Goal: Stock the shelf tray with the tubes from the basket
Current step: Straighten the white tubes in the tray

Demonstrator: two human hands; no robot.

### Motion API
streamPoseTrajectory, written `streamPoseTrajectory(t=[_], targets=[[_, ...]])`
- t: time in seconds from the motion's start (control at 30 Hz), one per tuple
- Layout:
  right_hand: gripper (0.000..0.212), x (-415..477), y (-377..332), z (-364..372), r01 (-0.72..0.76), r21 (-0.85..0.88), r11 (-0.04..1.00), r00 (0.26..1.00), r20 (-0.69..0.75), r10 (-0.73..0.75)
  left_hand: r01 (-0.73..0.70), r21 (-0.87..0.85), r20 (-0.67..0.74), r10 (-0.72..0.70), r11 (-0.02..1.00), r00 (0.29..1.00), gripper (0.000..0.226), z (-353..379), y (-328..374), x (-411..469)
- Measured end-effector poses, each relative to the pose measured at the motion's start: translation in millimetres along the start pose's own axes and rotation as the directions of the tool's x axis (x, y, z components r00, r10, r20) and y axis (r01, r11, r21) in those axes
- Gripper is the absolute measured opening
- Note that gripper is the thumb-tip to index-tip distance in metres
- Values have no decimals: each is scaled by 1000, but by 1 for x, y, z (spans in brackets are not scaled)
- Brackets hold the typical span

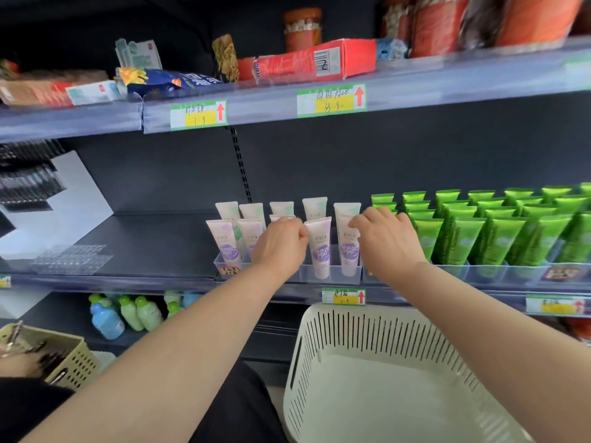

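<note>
A clear plastic shelf tray (332, 274) on the middle shelf holds several white tubes with purple labels (320, 247), standing cap down in two rows. My left hand (281, 243) is over the tray's middle, fingers curled around the top of a front tube hidden behind it. My right hand (385, 238) reaches the tray's right end, its fingertips touching the top of the rightmost front tube (348, 247). The white slotted basket (367, 340) sits below the shelf in front of me; no tubes show inside it.
Rows of green tubes (499, 231) fill trays right of my right hand. An empty clear tray (72, 259) lies on the shelf at left. Boxes and packets line the upper shelf (287, 103). Bottles (128, 313) stand on the lower shelf; a beige basket (64, 356) is bottom left.
</note>
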State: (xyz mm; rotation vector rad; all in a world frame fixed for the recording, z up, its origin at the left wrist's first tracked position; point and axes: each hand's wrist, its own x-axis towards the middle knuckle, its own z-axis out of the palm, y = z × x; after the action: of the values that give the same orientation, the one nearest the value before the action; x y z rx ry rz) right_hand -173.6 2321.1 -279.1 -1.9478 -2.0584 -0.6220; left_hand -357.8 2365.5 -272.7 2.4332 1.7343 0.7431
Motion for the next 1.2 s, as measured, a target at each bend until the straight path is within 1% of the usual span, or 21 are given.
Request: streamPoseTrajectory(t=[0.07, 0.13, 0.23, 0.33, 0.47, 0.6, 0.67, 0.77, 0.87, 1.07, 1.13, 1.2], targets=[[39, 12, 5, 1, -4, -5, 1000, 1000, -13, 4, -60, -21, -61, 58, 998, 996, 14, -1, 6, 13], [39, 23, 7, 4, -1, -18, 1000, 1000, -7, 1, -90, -14, -73, 89, 996, 993, 24, 1, 10, 25], [36, 36, 8, 9, -2, -18, 1000, 1000, 28, 3, -106, 53, 5, 106, 993, 994, 34, 3, 14, 42], [31, 44, 8, 14, -11, -11, 1000, 997, 79, 12, -136, 136, 118, 121, 981, 986, 29, 4, 14, 53], [28, 46, 8, 20, -58, 13, 998, 988, 147, 55, -150, 132, 201, 122, 980, 972, 22, 4, 15, 56], [26, 48, 9, 21, -89, 84, 993, 983, 166, 74, -147, 143, 215, 115, 979, 970, 21, 4, 14, 60], [25, 48, 7, 20, -75, 99, 992, 985, 164, 58, -156, 147, 226, 120, 977, 967, 23, 4, 13, 62], [28, 45, 3, 16, -46, 85, 995, 987, 160, 32, -151, 159, 238, 111, 976, 965, 27, 5, 9, 62], [29, 41, 1, 13, -21, 74, 997, 986, 167, 8, -158, 161, 234, 118, 974, 965, 24, 6, 8, 62], [25, 39, -4, 10, -32, 78, 996, 985, 172, 18, -177, 126, 266, 139, 976, 954, 22, 1, 9, 61], [27, 41, -6, 9, -31, 80, 996, 988, 151, 19, -175, 100, 270, 142, 979, 952, 20, -4, 8, 60], [28, 45, -12, 7, -23, 93, 995, 993, 116, 12, -175, 75, 254, 151, 982, 955, 23, -13, 5, 62]])
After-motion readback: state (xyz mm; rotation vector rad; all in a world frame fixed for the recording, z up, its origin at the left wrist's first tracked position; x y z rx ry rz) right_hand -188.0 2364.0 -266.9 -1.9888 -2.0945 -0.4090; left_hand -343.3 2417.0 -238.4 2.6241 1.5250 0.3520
